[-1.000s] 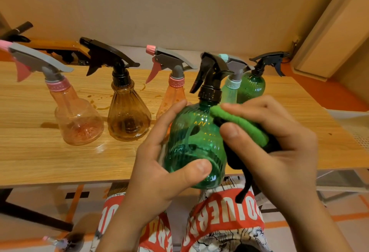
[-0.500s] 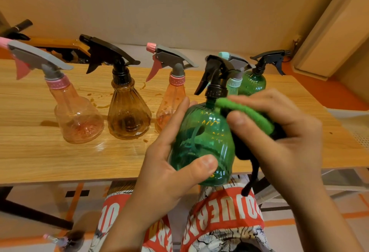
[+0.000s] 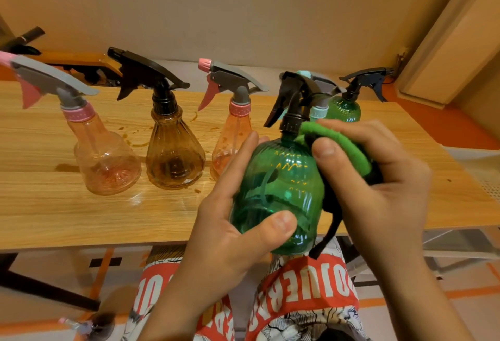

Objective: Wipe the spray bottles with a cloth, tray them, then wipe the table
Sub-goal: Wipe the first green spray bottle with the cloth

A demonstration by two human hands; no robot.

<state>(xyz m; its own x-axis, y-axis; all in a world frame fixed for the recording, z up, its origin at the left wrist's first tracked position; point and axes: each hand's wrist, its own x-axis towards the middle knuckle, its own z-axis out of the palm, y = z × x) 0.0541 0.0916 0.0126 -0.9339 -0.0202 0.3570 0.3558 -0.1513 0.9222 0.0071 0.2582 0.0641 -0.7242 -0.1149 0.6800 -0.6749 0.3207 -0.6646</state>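
My left hand (image 3: pixel 230 235) grips a green ribbed spray bottle (image 3: pixel 278 183) with a black trigger head, held above the table's front edge. My right hand (image 3: pixel 378 186) presses a green and black cloth (image 3: pixel 343 148) against the bottle's right shoulder. On the wooden table (image 3: pixel 54 205) stand a pink bottle (image 3: pixel 105 162) at the left, an amber bottle (image 3: pixel 173 156), a second pink bottle (image 3: pixel 232 135), a pale teal bottle (image 3: pixel 319 112) mostly hidden behind the held one, and another green bottle (image 3: pixel 345 109) at the back. No tray is in view.
Brown liquid spots (image 3: pixel 135 140) mark the table between the left bottles. A wooden piece with black fittings (image 3: pixel 81 62) lies behind the table at the left. A white perforated surface (image 3: pixel 484 175) sits at the right. My patterned shorts (image 3: pixel 297 292) show below.
The held green bottle has risen slightly and shifted right with both hands. The cloth has slid along the bottle's upper right side.
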